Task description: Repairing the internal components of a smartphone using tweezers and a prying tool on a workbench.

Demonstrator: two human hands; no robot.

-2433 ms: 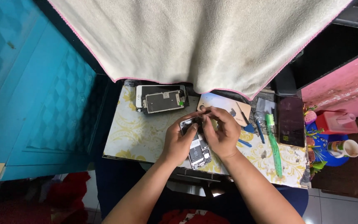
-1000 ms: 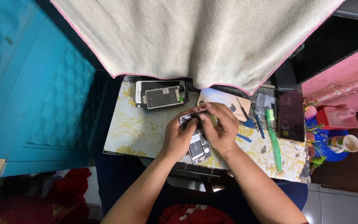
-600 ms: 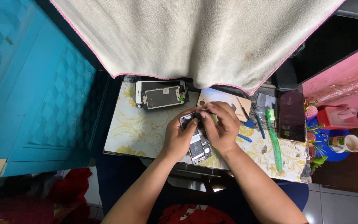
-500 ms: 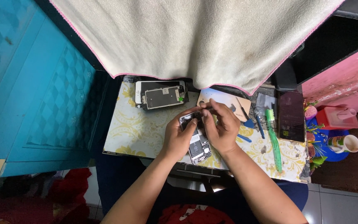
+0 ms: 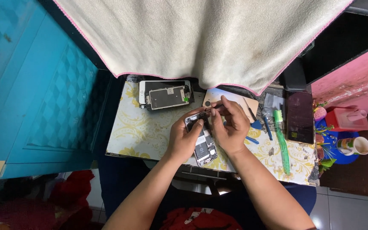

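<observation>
An opened phone body with its insides showing lies on the yellow patterned table. My left hand grips the phone's upper left edge. My right hand pinches a thin tool whose tip points at the phone's top end. Both hands meet over the top of the phone and hide that part of it.
A detached phone screen and a second phone part lie at the table's back left. A green toothbrush, blue pry tools, a dark phone and a tan back cover lie to the right. A white cloth hangs above.
Both hands stay over the top of the phone. Only the fingers shift slightly; the phone has not moved.
</observation>
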